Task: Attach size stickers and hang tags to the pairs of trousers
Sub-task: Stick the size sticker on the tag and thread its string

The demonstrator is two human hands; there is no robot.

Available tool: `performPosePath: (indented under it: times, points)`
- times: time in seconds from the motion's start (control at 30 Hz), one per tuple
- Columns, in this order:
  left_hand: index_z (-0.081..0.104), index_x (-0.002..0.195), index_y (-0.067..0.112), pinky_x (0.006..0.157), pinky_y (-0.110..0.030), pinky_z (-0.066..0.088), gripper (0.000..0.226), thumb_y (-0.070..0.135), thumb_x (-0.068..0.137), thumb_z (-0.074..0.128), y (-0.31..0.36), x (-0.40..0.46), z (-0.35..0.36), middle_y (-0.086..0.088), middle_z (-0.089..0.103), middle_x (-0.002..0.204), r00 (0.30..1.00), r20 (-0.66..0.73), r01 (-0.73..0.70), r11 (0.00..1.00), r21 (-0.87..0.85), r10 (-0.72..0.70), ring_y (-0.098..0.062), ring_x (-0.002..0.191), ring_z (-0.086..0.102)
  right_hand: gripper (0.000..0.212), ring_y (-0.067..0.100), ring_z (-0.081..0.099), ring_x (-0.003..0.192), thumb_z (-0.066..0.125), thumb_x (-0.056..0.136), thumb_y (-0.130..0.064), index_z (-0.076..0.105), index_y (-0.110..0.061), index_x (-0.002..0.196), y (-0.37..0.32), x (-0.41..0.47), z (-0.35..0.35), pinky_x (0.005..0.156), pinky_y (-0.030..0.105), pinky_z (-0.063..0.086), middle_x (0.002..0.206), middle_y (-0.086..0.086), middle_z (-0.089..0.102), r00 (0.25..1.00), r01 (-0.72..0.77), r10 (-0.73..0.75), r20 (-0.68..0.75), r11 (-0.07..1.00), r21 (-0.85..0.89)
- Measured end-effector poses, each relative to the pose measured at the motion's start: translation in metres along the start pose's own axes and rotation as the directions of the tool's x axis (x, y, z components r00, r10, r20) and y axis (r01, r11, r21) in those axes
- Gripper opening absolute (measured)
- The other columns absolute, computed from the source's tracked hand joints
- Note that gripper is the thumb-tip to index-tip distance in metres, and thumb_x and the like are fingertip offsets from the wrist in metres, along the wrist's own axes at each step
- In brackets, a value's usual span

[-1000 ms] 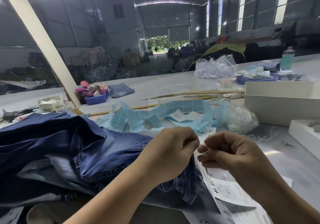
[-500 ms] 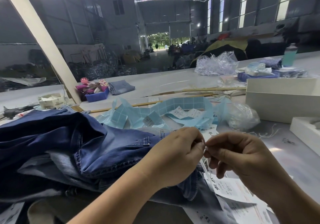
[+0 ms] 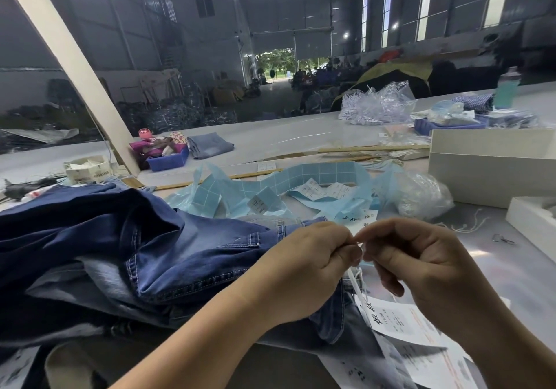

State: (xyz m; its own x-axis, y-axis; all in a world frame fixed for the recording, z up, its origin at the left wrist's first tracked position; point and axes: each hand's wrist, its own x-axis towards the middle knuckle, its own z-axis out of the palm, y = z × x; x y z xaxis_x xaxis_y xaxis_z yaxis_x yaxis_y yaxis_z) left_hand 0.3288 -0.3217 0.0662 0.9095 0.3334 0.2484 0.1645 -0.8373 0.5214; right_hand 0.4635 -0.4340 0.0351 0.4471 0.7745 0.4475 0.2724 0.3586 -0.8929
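**Hang-tag string being fastened at the trouser waistband**

Step in hand: the person is fastening a hang tag to the top pair of denim trousers (image 3: 168,256). This is a judgement from the two hands meeting over the waistband end of the garment, with the white tag string (image 3: 355,283) trailing down between them.

The trousers are lying heaped on the grey work table (image 3: 301,139), at the near left, with further denim beneath. The printed hang tag (image 3: 400,322) is hanging just below the hands, resting on the table edge over more loose tags.

Left hand (image 3: 307,271): the fingers are curling tight, and thumb and forefinger are pinching the string end at the point where the hands meet. Whether they are also gripping a belt loop cannot be told; the hand is covering it.

Right hand (image 3: 421,265): thumb and forefinger are pinching the same string, tip to tip against the left hand; the other fingers are curling loosely inward, holding nothing visible.

Next move, as judged: the string is needing to be looped or knotted and drawn snug, which calls for a fine, steady two-handed pull without dropping the thin end.

The size stickers are sitting on the blue backing strip (image 3: 301,178), which is lying crumpled on the table just beyond the trousers. Whether this pair is already carrying one cannot be told.
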Motion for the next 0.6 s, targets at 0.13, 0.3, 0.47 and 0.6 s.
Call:
performPosePath:
  times: [0.13, 0.3, 0.47, 0.6]
  points:
    - [0.057, 0.089, 0.019, 0.075, -0.027, 0.039, 0.020, 0.032, 0.101, 0.048, -0.001, 0.000, 0.001, 0.009, 0.051, 0.083, 1.000, -0.021, -0.005, 1.000, 0.020, 0.005, -0.007, 0.081, 0.047, 0.042, 0.014, 0.042, 0.044, 0.054, 0.087, 0.016, 0.075, -0.020, 0.083, 0.001, 0.000, 0.002, 0.042, 0.027, 0.035, 0.056, 0.007, 0.060, 1.000, 0.010, -0.010, 0.001, 1.000, -0.003]
    - [0.052, 0.084, 0.025, 0.068, -0.019, 0.036, 0.018, 0.032, 0.101, 0.050, -0.001, -0.002, 0.003, 0.012, 0.048, 0.079, 0.997, -0.074, -0.026, 0.999, 0.032, 0.029, -0.006, 0.079, 0.046, 0.024, 0.016, 0.042, 0.047, 0.066, 0.080, -0.003, 0.076, -0.025, 0.082, -0.001, -0.001, 0.005, 0.044, 0.027, 0.034, 0.062, 0.014, 0.063, 0.999, 0.033, -0.033, 0.008, 0.999, -0.029]
    - [0.059, 0.092, 0.020, 0.071, -0.018, 0.038, 0.018, 0.032, 0.101, 0.049, -0.006, -0.003, 0.006, 0.009, 0.053, 0.083, 0.996, -0.085, -0.026, 0.999, -0.028, 0.024, -0.004, 0.081, 0.048, 0.036, 0.019, 0.043, 0.047, 0.060, 0.081, 0.012, 0.073, -0.022, 0.080, 0.000, -0.001, 0.008, 0.043, 0.029, 0.033, 0.065, 0.013, 0.063, 1.000, 0.025, -0.025, 0.003, 1.000, 0.002]
    - [0.059, 0.087, 0.023, 0.063, -0.013, 0.035, 0.017, 0.032, 0.100, 0.051, -0.009, -0.005, 0.006, 0.011, 0.051, 0.074, 0.993, -0.120, -0.011, 0.990, -0.142, -0.006, 0.000, 0.072, 0.047, 0.037, 0.020, 0.038, 0.045, 0.055, 0.080, 0.018, 0.068, -0.016, 0.075, 0.002, -0.001, 0.015, 0.041, 0.025, 0.030, 0.061, 0.009, 0.058, 1.000, -0.016, 0.014, 0.022, 0.995, 0.099]
